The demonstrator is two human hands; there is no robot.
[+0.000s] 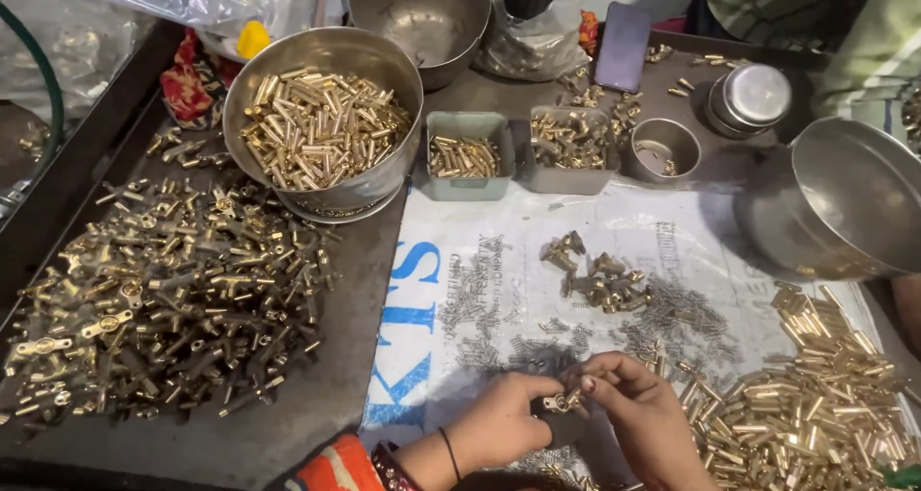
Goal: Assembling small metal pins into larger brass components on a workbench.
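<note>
At the bottom centre of the frame, the left hand (499, 422) and the right hand (638, 409) met fingertip to fingertip, both pinching one small brass fitting (562, 402), whose long axis lay roughly left-right between them, above the printed white sack (432, 290)

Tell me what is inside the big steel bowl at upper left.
The big steel bowl is heaped with short brass tubes, lying every way and filling it nearly to the rim. The heap hides the bowl's bottom, so anything beneath the tubes cannot be seen.
</note>
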